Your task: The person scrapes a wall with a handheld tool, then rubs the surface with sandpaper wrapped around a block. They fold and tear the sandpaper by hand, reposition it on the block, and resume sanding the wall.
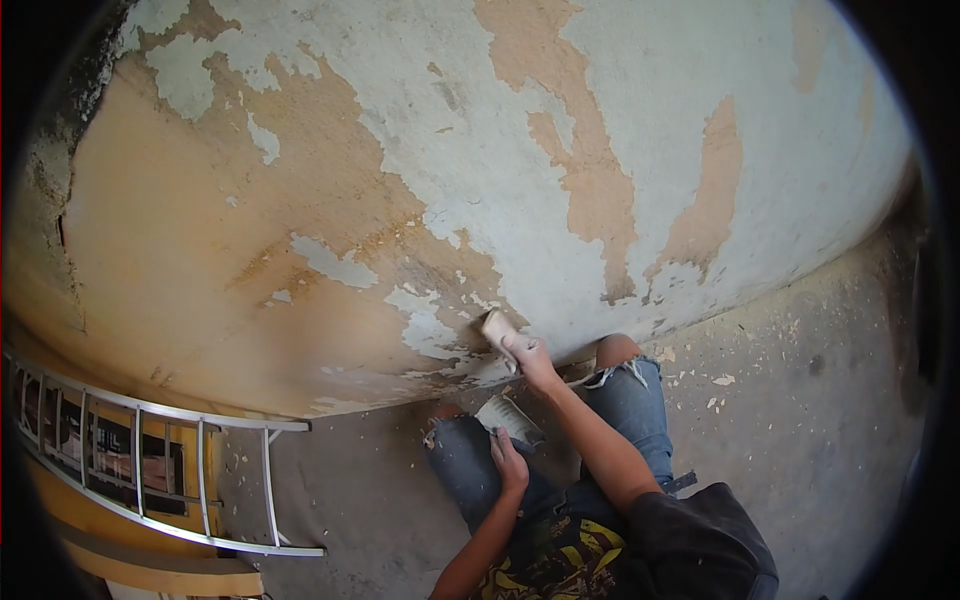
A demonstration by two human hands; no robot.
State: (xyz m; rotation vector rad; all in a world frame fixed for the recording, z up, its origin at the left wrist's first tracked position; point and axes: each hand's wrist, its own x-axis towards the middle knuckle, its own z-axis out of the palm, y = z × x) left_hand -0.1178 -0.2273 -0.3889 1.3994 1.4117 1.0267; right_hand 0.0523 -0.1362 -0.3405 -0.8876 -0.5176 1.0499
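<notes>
My right hand (530,358) is closed around a pale block-shaped tool (495,326). The tool is up against the low part of the wall (430,325), where the paint is flaked and darkened; its working face is hidden. Down by my left thigh, my left hand (510,465) is closed on a pale rectangular piece (505,415) with a dark grey edge. I cannot make out exactly what this piece is. Light green paint covers much of the wall, with peeled patches of tan plaster (600,190) between.
An aluminium ladder (140,460) lies at the lower left, next to a yellow structure (190,450). Paint flakes (722,380) are scattered over the grey concrete floor (780,430) along the wall's foot. My bent knees (635,410) are close to the wall.
</notes>
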